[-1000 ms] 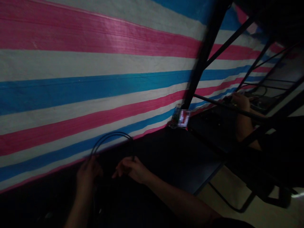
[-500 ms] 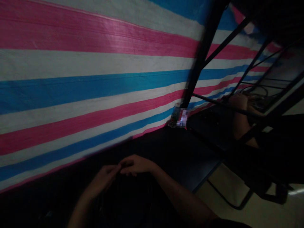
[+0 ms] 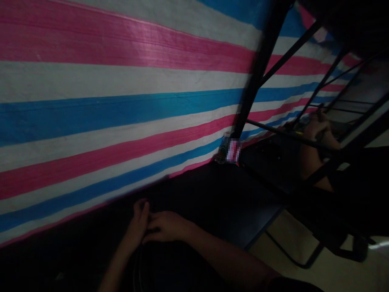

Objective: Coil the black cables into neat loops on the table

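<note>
My left hand point(image 3: 139, 221) is closed, its fingers curled and raised near the dark table's back edge. Against it, from the right, my right hand point(image 3: 165, 226) meets it with fingers pinched together. Whatever lies between the fingertips is too dark to name. Just below the hands, thin dark strands point(image 3: 137, 267) like a cable run down toward my body. It cannot be made out whether they pass into my fingers.
A striped plastic sheet point(image 3: 121, 117) hangs behind the dark table point(image 3: 212, 202). A clear bottle point(image 3: 223, 150) and a small blurred packet point(image 3: 233, 151) stand by a black metal frame post point(image 3: 253, 89). Farther right, another person's hands point(image 3: 317, 125) are at work.
My left hand has turned more upright, its fingers lifted. The right hand has shifted slightly left and down, still meeting the left. At the right, the other person's hands have risen together.
</note>
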`<state>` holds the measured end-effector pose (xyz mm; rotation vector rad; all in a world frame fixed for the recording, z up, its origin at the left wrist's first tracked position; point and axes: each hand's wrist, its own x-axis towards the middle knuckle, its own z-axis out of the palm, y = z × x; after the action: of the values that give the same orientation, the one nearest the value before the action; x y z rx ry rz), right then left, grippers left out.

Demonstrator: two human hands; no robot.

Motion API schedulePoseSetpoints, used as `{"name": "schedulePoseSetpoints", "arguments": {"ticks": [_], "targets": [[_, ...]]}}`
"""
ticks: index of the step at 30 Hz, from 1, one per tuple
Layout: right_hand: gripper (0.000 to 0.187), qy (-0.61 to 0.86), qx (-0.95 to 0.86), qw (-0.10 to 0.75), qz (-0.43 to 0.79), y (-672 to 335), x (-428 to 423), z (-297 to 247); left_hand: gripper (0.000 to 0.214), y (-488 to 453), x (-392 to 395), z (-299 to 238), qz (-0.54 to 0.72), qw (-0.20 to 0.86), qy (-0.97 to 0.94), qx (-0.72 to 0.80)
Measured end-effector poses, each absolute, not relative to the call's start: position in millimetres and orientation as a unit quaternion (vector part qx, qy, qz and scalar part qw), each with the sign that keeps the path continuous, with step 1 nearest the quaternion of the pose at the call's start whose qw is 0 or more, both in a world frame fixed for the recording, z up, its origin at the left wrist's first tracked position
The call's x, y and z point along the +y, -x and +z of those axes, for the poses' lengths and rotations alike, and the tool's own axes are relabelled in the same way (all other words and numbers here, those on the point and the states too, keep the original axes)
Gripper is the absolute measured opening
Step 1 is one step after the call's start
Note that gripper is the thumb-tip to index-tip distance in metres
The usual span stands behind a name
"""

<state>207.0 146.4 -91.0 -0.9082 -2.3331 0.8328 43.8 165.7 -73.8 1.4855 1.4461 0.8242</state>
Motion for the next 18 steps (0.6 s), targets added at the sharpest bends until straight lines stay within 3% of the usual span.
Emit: {"name": "schedulePoseSetpoints", "arguments": {"ticks": [7, 11, 18], "targets": [[0.017, 0.334, -0.798, 0.273, 0.421, -206, 150, -98, 0.081, -43, 164, -74, 0.335, 0.498, -0.581, 0.55], [0.015, 0.349, -0.742, 0.307, 0.483, -215, 154, -90, 0.073, -41, 163, -65, 0.329, 0.536, -0.56, 0.539], [0.009, 0.463, -0.676, 0.355, 0.451, -234, 167, -77, 0.073, -41, 151, -48, 0.332, 0.689, -0.451, 0.461]]}}
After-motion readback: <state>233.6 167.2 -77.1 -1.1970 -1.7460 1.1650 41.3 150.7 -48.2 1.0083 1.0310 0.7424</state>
